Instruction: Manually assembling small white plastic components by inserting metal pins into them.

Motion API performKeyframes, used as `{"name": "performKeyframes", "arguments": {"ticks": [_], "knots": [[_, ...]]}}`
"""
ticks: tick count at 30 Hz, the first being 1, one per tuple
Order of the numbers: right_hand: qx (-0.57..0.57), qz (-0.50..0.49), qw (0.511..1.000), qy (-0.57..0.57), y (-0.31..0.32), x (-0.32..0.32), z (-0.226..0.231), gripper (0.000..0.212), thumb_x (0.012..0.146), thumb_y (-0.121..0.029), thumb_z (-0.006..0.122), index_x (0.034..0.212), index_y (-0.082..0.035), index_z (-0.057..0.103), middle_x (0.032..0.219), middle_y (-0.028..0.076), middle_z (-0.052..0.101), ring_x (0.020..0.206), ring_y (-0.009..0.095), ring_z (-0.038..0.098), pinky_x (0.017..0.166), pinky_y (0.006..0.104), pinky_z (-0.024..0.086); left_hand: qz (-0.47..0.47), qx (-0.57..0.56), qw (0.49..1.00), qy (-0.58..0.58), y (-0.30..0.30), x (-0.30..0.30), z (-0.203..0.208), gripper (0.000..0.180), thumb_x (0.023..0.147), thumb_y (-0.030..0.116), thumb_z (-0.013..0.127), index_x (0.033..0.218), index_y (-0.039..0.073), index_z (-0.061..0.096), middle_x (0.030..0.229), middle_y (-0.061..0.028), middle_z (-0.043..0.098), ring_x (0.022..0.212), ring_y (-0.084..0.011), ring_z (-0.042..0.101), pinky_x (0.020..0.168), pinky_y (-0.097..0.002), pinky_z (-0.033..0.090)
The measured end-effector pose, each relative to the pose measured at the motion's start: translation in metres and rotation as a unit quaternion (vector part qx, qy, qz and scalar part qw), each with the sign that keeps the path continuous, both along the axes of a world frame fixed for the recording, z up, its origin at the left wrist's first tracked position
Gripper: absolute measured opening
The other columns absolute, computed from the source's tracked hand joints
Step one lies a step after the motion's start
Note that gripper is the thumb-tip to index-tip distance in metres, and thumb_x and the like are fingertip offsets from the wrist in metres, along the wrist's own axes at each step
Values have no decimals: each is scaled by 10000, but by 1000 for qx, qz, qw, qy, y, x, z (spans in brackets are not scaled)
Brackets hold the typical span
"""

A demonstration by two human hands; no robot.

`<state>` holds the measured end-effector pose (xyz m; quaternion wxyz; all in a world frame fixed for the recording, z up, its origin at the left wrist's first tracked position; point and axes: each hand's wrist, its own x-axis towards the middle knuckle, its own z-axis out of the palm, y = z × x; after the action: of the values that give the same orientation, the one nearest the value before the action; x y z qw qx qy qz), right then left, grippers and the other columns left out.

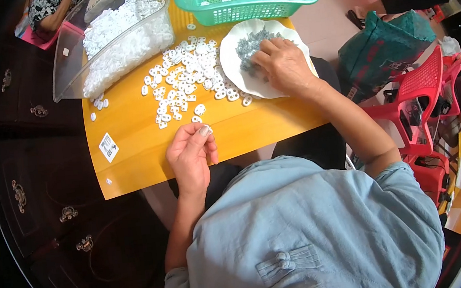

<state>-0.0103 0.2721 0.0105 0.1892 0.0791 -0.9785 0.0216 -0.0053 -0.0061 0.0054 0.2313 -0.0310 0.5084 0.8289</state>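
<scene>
My left hand (190,153) is closed above the table's near edge, thumb and forefinger pinching a small white plastic piece (209,129) of which only a bit shows. My right hand (284,65) reaches into a white scalloped plate (232,66), its bent fingers drawn together at a heap of small grey, clear-looking pieces (248,48). Whatever its fingertips hold is hidden. Left of the plate, many flat white two-holed pieces (179,76) lie scattered on the yellow table (133,114).
A clear bin (60,77) full of white pieces stands at the back left. Behind the plate is a green basket (246,13) with several white pieces inside. Dark drawers (38,162) border the left side. A green bag (382,46) and pink chairs (419,87) stand to the right.
</scene>
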Motion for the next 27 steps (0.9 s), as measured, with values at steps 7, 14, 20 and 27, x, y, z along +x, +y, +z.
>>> {"name": "performKeyframes", "arguments": {"ticks": [7,14,20,27], "knots": [[-18,3,999,37,9,-2,8,221,739,-62,684,958,-98,688,914,71,602,930,280,594,811,394,477,-14,1,1000,23,-1,3,0,75,931,51,606,958,-20,610,767,-69,617,604,-106,564,463,-220,452],[-2,23,1000,-10,10,-14,3,180,764,-90,677,942,-107,690,911,67,603,938,275,599,821,402,466,-23,-5,999,40,-1,5,-3,70,930,35,608,963,-27,611,771,-61,614,615,-97,556,471,-209,452],[17,17,1000,-2,15,-18,2,158,773,-102,680,931,-104,686,910,66,604,934,276,603,833,403,465,-20,-11,999,49,-1,6,-5,104,908,52,623,964,-33,602,762,-86,610,594,-129,565,451,-228,442],[10,43,999,-14,5,-18,3,143,781,-110,685,923,-95,675,919,72,612,940,274,602,850,404,460,-29,-4,998,46,-3,6,-6,65,926,34,610,946,-28,617,776,-60,609,623,-95,557,468,-204,450]]}}
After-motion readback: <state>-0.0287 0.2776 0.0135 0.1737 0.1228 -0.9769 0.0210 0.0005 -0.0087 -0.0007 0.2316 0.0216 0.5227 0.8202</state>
